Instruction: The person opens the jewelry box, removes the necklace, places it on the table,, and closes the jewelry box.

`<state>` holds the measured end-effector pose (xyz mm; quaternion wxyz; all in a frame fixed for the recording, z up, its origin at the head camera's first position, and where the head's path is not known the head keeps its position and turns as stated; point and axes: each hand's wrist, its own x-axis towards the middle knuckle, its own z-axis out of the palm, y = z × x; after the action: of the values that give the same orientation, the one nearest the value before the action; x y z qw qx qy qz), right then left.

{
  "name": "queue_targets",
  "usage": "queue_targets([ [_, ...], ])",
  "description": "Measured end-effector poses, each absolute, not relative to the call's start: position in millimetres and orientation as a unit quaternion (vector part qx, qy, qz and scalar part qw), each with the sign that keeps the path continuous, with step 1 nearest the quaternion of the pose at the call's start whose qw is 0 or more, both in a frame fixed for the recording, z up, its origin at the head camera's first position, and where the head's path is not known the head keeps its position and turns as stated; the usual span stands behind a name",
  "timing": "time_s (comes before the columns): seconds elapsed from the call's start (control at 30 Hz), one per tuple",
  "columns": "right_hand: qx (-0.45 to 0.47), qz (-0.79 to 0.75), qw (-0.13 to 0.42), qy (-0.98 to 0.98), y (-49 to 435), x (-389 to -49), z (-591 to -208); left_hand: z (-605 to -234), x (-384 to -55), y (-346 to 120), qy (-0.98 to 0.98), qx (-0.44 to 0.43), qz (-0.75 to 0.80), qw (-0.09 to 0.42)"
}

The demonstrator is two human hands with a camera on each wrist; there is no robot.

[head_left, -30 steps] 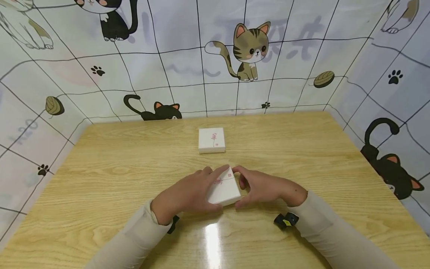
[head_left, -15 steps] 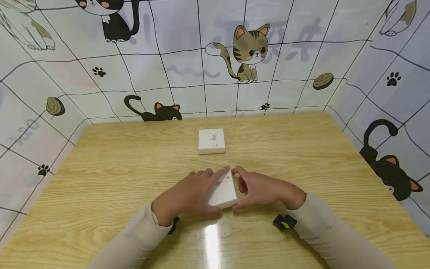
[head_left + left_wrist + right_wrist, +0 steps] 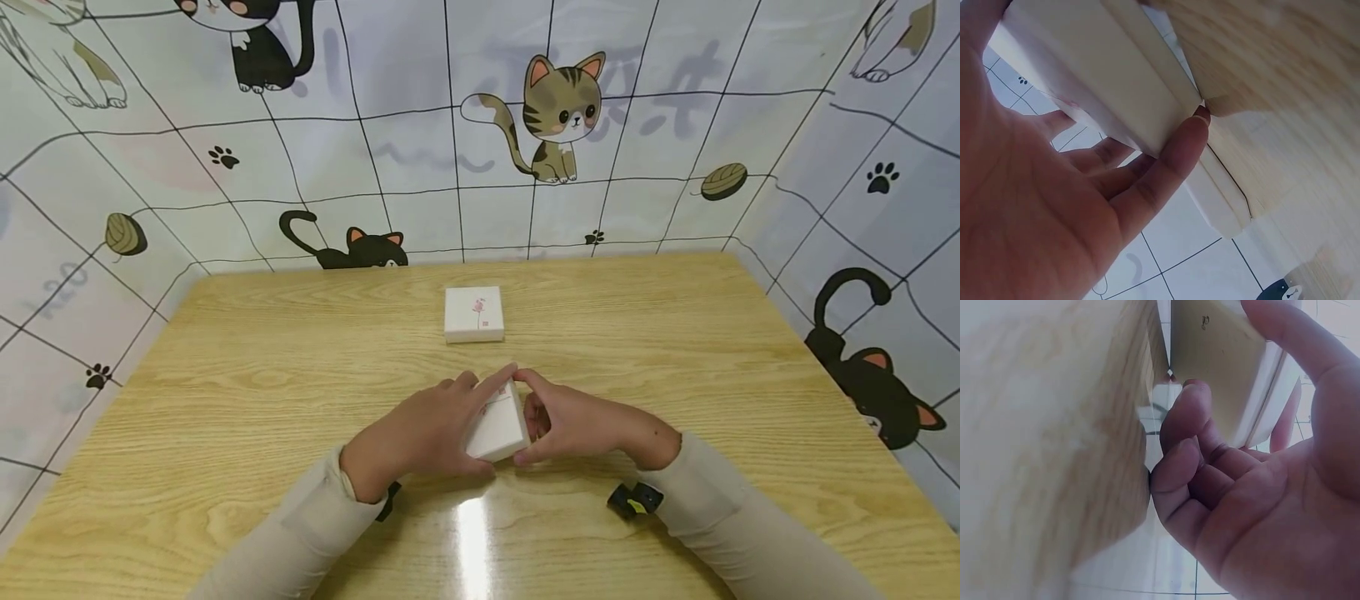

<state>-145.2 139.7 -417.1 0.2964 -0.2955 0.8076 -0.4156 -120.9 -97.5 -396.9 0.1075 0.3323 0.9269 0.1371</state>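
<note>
Sleeves (image 3: 277,525) of pale cream cloth cover both forearms, with a small dark device (image 3: 635,500) at each wrist. Between them a streak of glare (image 3: 473,546) lies on the wood-grained tabletop (image 3: 262,375). The left hand (image 3: 427,429) covers the left part of the near box (image 3: 501,435) and grips it, thumb at the near edge, forefinger reaching to the far one. The right hand (image 3: 573,422) pinches the right side between thumb and forefinger; its other fingers (image 3: 1186,415) curl below the box.

The near box, white and tilted, sits between the hands, its underside showing in the right wrist view; whether any edge rests on the tabletop I cannot tell. It is closed, a seam along its side, its contents hidden. Its printed blossom points toward the left hand, the stem leading right; too much is covered to tell a long axis.

Farther off, the far box (image 3: 474,315) lies flat and looks closed, blossom pointing away from the person. That makes two boxes. A white backdrop (image 3: 412,154) printed with cats rises behind.
</note>
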Motion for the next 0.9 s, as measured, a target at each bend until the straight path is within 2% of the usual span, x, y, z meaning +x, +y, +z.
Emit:
queue_targets([
  [0.9, -0.279, -0.428, 0.304, 0.804, 138.3, -144.8, -417.9, -394.6, -122.6, -98.5, 0.917, 0.341, 0.169, 0.118],
])
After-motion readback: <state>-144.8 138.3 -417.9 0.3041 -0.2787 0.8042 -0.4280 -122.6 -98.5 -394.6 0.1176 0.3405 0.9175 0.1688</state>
